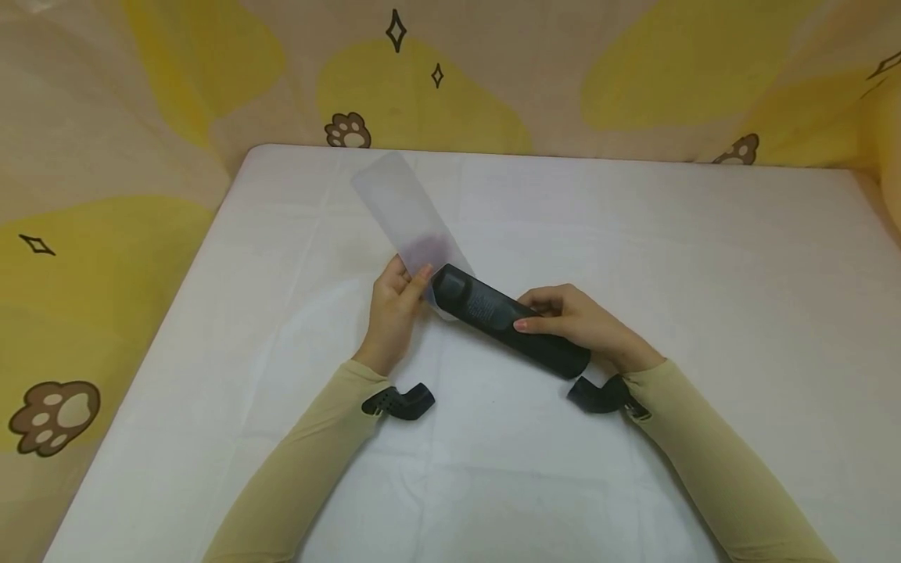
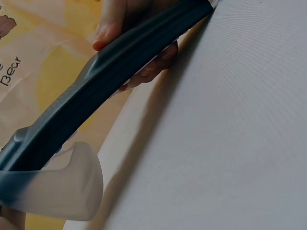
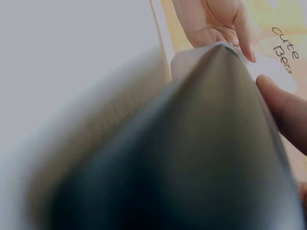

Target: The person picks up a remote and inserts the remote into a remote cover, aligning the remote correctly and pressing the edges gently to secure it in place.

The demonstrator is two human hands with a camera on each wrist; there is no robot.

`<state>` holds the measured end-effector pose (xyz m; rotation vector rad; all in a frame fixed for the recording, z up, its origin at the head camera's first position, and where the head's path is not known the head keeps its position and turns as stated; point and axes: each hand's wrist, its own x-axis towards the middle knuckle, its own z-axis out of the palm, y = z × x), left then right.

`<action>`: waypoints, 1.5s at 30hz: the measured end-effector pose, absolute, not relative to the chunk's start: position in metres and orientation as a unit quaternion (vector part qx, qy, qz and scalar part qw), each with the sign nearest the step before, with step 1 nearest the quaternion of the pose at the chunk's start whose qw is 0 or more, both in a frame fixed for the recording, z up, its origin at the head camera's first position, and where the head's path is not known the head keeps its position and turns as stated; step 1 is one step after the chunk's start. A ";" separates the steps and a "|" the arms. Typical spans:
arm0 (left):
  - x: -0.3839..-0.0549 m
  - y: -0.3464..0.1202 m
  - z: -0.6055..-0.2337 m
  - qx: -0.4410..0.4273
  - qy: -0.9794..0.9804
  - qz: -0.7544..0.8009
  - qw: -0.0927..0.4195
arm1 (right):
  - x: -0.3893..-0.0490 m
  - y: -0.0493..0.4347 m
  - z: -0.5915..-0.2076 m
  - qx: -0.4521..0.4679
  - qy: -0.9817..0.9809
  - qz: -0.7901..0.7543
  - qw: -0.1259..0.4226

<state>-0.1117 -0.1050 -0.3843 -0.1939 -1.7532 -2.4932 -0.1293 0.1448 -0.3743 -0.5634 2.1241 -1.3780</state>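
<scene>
The right hand (image 1: 577,320) grips a long dark device (image 1: 493,317) near its lower end, thumb on the upper face and fingers curled round the far side, while the left hand (image 1: 394,320) pinches a translucent case (image 1: 401,207) by its near end. The device lies slantwise between the two hands above the white surface (image 1: 521,469), its far end just beside the left thumb and overlapping the case, which slants away beyond the left hand. Both forearms, in yellow-green sleeves (image 1: 303,469), reach in from the bottom edge and angle toward each other, a black wrist mount (image 1: 398,401) on the left, another on the right. The head view shows pale print on the device, too small to read; the left wrist view instead gives its side profile, a raised bump near one end, and a rounded lip of the case with dark showing through it, though whether the end sits inside or behind cannot be told. The right wrist view, mostly filled by the blurred device, catches the words "Cute Bear" on the patterned cloth (image 3: 280,19), lettering outside the head view.
</scene>
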 end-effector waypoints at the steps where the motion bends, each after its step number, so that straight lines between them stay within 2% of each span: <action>1: -0.111 -0.105 -0.384 -0.066 -0.577 -0.813 0.046 | -0.129 0.144 -0.374 -0.206 0.789 -0.513 0.268; 7: -0.110 -0.104 -0.383 -0.082 -0.588 -0.802 0.063 | -0.128 0.141 -0.373 -0.179 0.796 -0.521 0.252; 15: -0.111 -0.103 -0.385 -0.060 -0.566 -0.820 0.069 | -0.128 0.140 -0.376 -0.176 0.800 -0.529 0.221; 29: -0.111 -0.101 -0.384 -0.061 -0.489 -0.869 -0.048 | -0.122 0.135 -0.374 -0.180 0.790 -0.546 0.213; 45: -0.110 -0.102 -0.387 -0.078 -0.472 -0.876 -0.069 | -0.117 0.125 -0.379 -0.162 0.775 -0.575 0.207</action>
